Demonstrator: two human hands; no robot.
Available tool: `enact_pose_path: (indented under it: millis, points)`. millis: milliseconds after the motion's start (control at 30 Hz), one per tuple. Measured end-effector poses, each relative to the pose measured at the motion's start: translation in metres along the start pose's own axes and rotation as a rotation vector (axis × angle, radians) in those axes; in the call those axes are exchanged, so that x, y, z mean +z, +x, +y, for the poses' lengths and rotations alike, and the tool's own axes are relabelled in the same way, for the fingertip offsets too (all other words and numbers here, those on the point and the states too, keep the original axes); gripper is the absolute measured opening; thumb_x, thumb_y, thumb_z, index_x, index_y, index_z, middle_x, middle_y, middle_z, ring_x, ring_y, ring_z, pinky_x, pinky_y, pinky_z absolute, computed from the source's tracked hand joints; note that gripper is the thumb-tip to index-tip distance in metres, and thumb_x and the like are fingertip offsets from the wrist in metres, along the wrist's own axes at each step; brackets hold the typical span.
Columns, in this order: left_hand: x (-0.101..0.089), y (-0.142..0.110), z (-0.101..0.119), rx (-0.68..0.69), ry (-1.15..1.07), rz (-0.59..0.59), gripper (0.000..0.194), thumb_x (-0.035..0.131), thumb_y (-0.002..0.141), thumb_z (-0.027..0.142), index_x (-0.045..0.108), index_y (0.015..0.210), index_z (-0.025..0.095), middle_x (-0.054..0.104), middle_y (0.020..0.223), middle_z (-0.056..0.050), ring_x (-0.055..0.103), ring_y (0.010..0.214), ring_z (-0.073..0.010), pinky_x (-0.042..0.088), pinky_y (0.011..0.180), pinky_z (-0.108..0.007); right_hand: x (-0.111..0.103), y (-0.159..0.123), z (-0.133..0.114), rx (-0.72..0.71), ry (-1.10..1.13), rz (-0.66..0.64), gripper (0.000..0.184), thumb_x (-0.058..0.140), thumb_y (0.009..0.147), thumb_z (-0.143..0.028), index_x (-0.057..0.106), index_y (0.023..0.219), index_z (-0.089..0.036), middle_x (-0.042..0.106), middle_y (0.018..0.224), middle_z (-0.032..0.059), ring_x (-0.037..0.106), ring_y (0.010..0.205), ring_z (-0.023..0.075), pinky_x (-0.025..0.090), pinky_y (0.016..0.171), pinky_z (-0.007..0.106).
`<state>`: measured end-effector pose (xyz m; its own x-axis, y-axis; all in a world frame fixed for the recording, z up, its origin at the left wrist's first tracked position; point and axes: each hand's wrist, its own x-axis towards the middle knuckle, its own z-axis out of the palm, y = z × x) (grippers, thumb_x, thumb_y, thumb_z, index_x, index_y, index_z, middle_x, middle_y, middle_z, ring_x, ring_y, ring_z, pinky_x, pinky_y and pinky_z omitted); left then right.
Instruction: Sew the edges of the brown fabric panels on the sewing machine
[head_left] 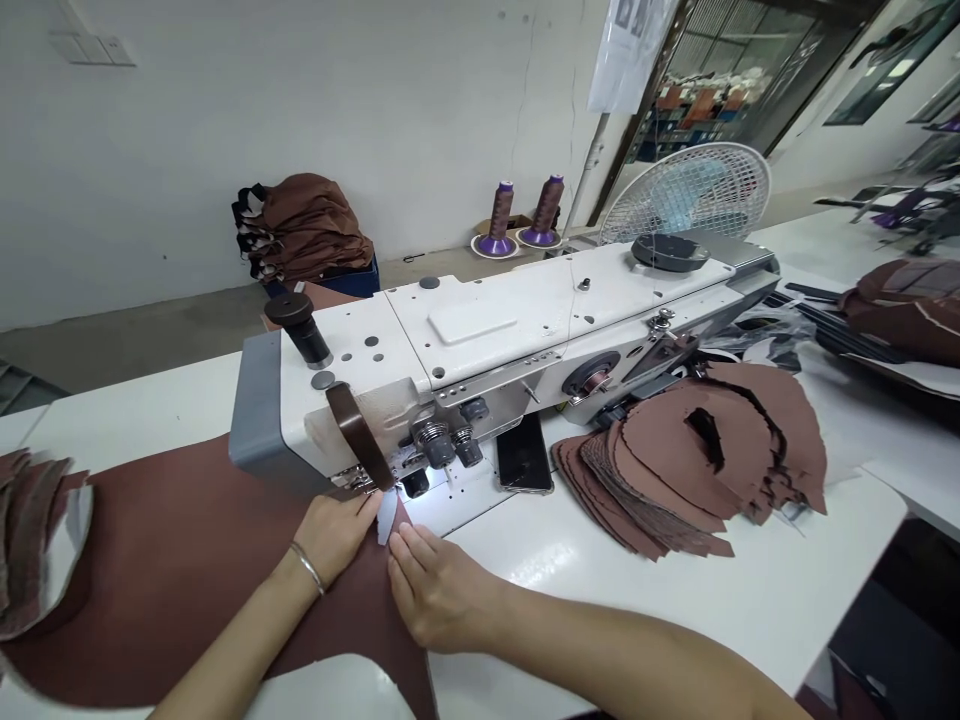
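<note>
Black phone (pixel 524 455) – white fan (pixel 686 195)

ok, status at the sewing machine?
Left hand and right hand on brown material, by the needle end. Pale-blue piece between hands. Phone nearby, apart from both.

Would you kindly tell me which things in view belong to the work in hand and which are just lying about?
In use: brown material under the left hand and right hand; sewing machine; probably the thread spools.

Seemingly just lying about: black phone; brown bundle by the wall; stacked brown pieces, untouched, though perhaps related.
</note>
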<state>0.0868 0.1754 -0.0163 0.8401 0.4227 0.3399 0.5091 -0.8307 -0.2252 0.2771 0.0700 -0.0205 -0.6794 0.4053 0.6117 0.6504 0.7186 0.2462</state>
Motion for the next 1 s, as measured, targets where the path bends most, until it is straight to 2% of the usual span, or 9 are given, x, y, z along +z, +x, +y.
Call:
enact_pose_path:
  millis: [133, 233, 367, 467, 633, 867, 1000]
  points:
    - [0.003, 0.0, -0.005, 0.093, -0.086, 0.011, 0.037, 0.026, 0.094, 0.014, 0.063, 0.097, 0.014, 0.067, 0.084, -0.011, 0.063, 0.068, -0.0192, 0.048, 0.058, -0.03, 0.005, 0.002, 0.0, -0.013, -0.011, -0.026, 0.026, 0.046, 0.082, -0.009, 0.063, 0.097, 0.004, 0.067, 0.1, 0.0277, 0.066, 0.094, 0.0349, 0.052, 0.081, 0.05]
    - [-0.001, 0.004, -0.001, 0.099, -0.072, -0.047, 0.042, 0.022, 0.093, 0.011, 0.063, 0.086, 0.014, 0.065, 0.079, -0.012, 0.062, 0.067, -0.021, 0.049, 0.059, -0.032, 0.008, 0.003, 0.0, -0.003, -0.008, -0.049, 0.025, 0.047, 0.083, -0.01, 0.063, 0.096, 0.003, 0.068, 0.096, 0.026, 0.066, 0.091, 0.0336, 0.053, 0.081, 0.05]
    - [-0.002, 0.004, 0.001, 0.071, -0.06, -0.156, 0.042, 0.023, 0.091, 0.01, 0.063, 0.082, 0.014, 0.064, 0.08, -0.012, 0.06, 0.065, -0.0202, 0.049, 0.057, -0.032, 0.004, 0.002, -0.005, -0.015, 0.012, -0.071, 0.025, 0.048, 0.082, -0.009, 0.063, 0.097, 0.005, 0.067, 0.098, 0.0284, 0.067, 0.09, 0.0334, 0.054, 0.077, 0.05]
    - [0.002, 0.0, 0.0, 0.035, -0.098, -0.224, 0.038, 0.026, 0.09, 0.009, 0.063, 0.084, 0.014, 0.063, 0.082, -0.011, 0.06, 0.066, -0.0189, 0.049, 0.058, -0.03, 0.0, 0.001, -0.01, -0.036, 0.003, -0.073, 0.027, 0.047, 0.082, -0.008, 0.063, 0.098, 0.005, 0.066, 0.102, 0.0287, 0.067, 0.091, 0.0334, 0.055, 0.076, 0.05]
    - [0.005, 0.001, 0.001, 0.022, -0.086, -0.232, 0.035, 0.028, 0.088, 0.009, 0.063, 0.093, 0.013, 0.065, 0.085, -0.012, 0.062, 0.069, -0.0211, 0.05, 0.057, -0.03, 0.0, 0.004, -0.011, -0.045, -0.022, -0.055, 0.027, 0.045, 0.08, -0.007, 0.064, 0.096, 0.005, 0.067, 0.098, 0.029, 0.068, 0.089, 0.0337, 0.055, 0.074, 0.05]
    - [-0.006, 0.012, 0.002, -0.077, -0.069, -0.536, 0.036, 0.034, 0.085, 0.009, 0.063, 0.106, 0.014, 0.069, 0.09, -0.013, 0.065, 0.062, -0.0248, 0.046, 0.05, -0.032, 0.011, 0.009, -0.011, -0.073, -0.064, -0.09, 0.029, 0.043, 0.083, -0.009, 0.063, 0.099, 0.005, 0.066, 0.102, 0.0292, 0.067, 0.092, 0.0352, 0.054, 0.077, 0.052]
    - [-0.012, 0.019, 0.0, -0.111, -0.104, -0.654, 0.033, 0.035, 0.086, 0.01, 0.066, 0.098, 0.015, 0.07, 0.086, -0.012, 0.066, 0.066, -0.0258, 0.049, 0.055, -0.033, 0.012, 0.015, -0.007, -0.074, -0.048, -0.084, 0.028, 0.044, 0.082, -0.008, 0.064, 0.096, 0.005, 0.067, 0.098, 0.0287, 0.068, 0.09, 0.0359, 0.054, 0.076, 0.052]
